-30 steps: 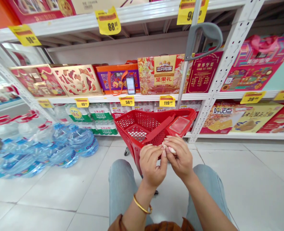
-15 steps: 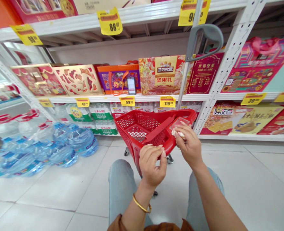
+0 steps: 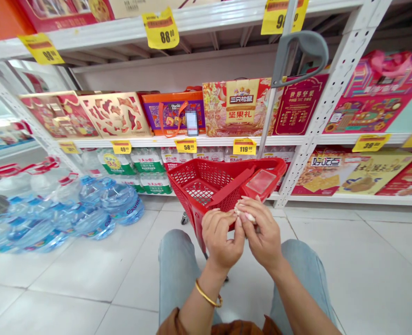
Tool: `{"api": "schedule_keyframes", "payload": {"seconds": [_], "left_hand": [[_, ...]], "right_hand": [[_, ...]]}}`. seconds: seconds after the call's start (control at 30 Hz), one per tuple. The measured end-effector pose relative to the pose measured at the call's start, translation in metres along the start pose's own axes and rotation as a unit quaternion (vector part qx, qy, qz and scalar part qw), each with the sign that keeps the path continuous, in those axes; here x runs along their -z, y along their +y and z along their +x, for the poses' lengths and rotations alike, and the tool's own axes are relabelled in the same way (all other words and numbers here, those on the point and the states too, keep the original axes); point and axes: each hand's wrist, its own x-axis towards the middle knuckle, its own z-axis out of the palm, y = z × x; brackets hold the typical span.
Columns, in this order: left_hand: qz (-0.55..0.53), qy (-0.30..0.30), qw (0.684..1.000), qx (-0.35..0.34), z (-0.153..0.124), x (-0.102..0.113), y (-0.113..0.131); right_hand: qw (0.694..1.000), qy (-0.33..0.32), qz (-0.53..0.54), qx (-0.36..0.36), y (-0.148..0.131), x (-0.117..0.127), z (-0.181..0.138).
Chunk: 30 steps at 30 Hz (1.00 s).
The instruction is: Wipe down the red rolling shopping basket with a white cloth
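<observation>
My right hand (image 3: 263, 232) is closed on a crumpled white wad (image 3: 246, 214), perhaps tissue, pinched between thumb and fingers. My left hand (image 3: 222, 235) is also in a pinch, its fingertips meeting the left end of the wad; anything else between them is hidden. A gold bangle (image 3: 207, 294) circles the left wrist. Both hands are held over my knees, in front of a red plastic shopping cart (image 3: 206, 184). On the cart's near right part, a clear-topped panel (image 3: 261, 180) lies just beyond my right fingers.
A grey hook-shaped handle (image 3: 279, 60) tops the pole rising from the cart. Behind it, a white shelf (image 3: 212, 142) bears several gift boxes (image 3: 239, 107). Big blue water bottles (image 3: 122, 200) crowd the tiled floor (image 3: 87, 274) at left. My knees (image 3: 178, 260) flank the cart's near side.
My right hand has moved left and down with the white wad, away from the cart's panel, to meet my left hand. The left hand has stayed almost in place, still pinched.
</observation>
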Motion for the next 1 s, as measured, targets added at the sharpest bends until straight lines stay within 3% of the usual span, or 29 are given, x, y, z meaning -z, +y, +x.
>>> {"api": "schedule_keyframes", "payload": {"seconds": [0.17,0.4,0.67,1.0], "left_hand": [[-0.019,0.017,1.0,-0.005,0.001,0.004,-0.004],[-0.052,0.031,0.998,0.017,0.001,0.016,-0.01],[-0.093,0.039,0.994,0.041,0.003,0.024,-0.024],[-0.131,0.056,0.988,0.063,0.005,0.033,-0.044]], "right_hand": [[0.997,-0.022,-0.028,0.069,0.011,0.002,0.005],[0.993,-0.01,-0.066,0.099,0.028,0.009,0.023],[0.994,-0.018,-0.075,0.08,0.031,0.007,0.032],[0.984,0.005,-0.155,0.084,0.015,-0.006,0.026]]}}
